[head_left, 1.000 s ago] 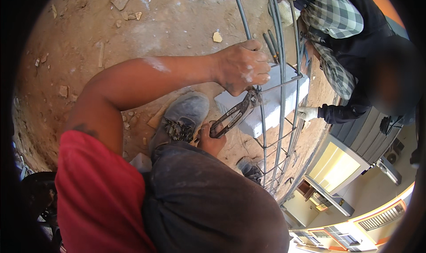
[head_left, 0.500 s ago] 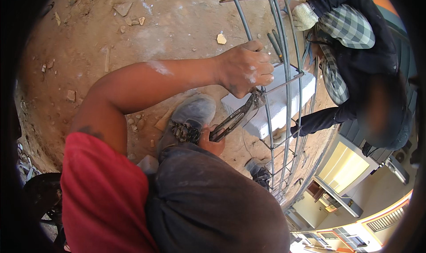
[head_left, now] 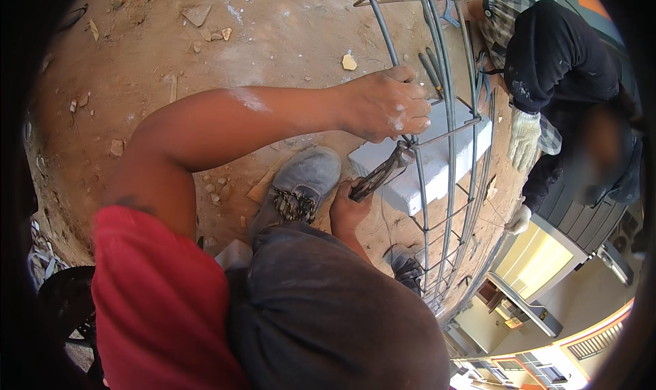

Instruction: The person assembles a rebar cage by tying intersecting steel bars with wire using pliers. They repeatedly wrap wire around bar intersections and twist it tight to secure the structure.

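My left hand (head_left: 386, 103) is closed around a long bar of the steel rebar cage (head_left: 447, 82), just above a crossing tie. My right hand (head_left: 347, 211) grips the handles of dark pincers (head_left: 379, 175), and their jaws sit at the bar crossing right under my left hand. The cage lies across a white block (head_left: 437, 164) on the dirt. My grey shoe (head_left: 297, 185) stands beside the block, and my dark trouser knee fills the lower middle.
A co-worker in a checked shirt, dark vest and white gloves (head_left: 524, 138) crouches on the far side of the cage. Stone chips and rubble (head_left: 198, 14) litter the sandy ground. A second shoe (head_left: 408, 267) shows under the cage.
Both my hands stay at the same bar crossing with the pincers. The co-worker has shifted, and a gloved hand now hangs by the cage's right side.
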`<state>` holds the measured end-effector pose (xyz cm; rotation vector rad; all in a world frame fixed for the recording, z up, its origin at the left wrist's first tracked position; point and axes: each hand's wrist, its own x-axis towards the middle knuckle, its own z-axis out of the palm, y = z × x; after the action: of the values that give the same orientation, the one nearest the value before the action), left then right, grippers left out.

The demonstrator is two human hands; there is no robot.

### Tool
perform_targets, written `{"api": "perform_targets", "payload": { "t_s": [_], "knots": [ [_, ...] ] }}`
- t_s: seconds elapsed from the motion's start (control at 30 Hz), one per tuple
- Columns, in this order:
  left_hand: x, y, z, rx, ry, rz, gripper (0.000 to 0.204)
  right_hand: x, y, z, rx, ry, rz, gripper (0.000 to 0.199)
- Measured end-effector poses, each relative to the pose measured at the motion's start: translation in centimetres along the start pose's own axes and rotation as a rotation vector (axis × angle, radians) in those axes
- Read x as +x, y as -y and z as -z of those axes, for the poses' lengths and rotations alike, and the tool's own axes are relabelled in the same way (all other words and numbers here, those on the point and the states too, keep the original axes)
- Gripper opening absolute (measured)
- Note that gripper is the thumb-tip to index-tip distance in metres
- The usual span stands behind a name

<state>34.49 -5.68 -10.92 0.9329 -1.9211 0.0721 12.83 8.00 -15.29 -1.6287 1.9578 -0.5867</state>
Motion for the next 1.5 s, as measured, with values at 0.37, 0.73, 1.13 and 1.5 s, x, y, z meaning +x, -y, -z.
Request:
{"api": "perform_targets", "payload": {
  "t_s": [0.37, 0.73, 1.13, 1.5],
  "knots": [
    [0.1, -0.3, 0.1, 0.023, 0.034, 0.008, 0.020, -2.3, 2.9, 4.1, 0.670, 0.677, -0.370, 0.021],
    [-3.2, -4.1, 2.5, -0.075, -0.170, 0.441, 0.040, -0.5, 4.4, 6.9, 1.092, 1.184, -0.627, 0.027],
    [-2.3, -9.2, 0.8, -1.557, 0.346, 1.289, 0.041, -1.1, 3.3, 2.9, 1.335, 1.314, -0.529, 0.027],
    [2.3, -11.9, 1.3, -1.110, 0.337, 1.709, 0.031, -3.5, 6.7, 3.4, 0.926, 0.863, -0.392, 0.029]
  ]
}}
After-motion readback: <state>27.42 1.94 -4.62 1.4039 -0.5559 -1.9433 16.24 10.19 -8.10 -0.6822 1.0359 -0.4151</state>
